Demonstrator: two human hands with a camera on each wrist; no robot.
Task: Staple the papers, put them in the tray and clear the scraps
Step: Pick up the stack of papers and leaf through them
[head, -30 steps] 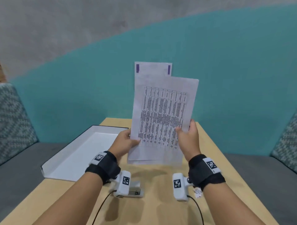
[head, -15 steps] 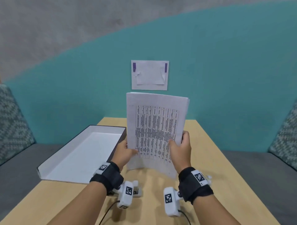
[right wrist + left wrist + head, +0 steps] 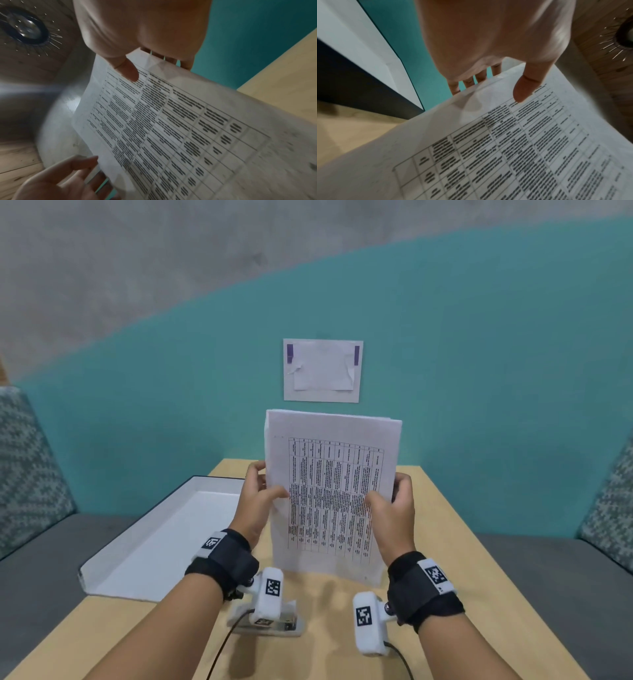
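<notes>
A stack of white papers (image 3: 330, 494) printed with a table stands upright, its bottom edge down by the wooden table (image 3: 442, 542). My left hand (image 3: 262, 494) pinches its left edge, thumb on the front, fingers behind; the same grip shows on the papers (image 3: 505, 148) under my left hand (image 3: 496, 83). My right hand (image 3: 387, 501) pinches the right edge of the papers (image 3: 171, 128), seen again as my right hand (image 3: 145, 63). A clear stapler (image 3: 274, 623) lies near the front, partly hidden by the left wrist camera. The white tray (image 3: 144, 546) is open at the left.
A paper sheet (image 3: 323, 370) is taped to the teal wall behind the table. Grey bench seats with patterned cushions (image 3: 27, 470) flank the table on both sides. Cables run from the wrist cameras toward the front edge.
The papers came down from a raised, fanned hold to stand squared on their bottom edge. Both hands slid higher up the side edges.
</notes>
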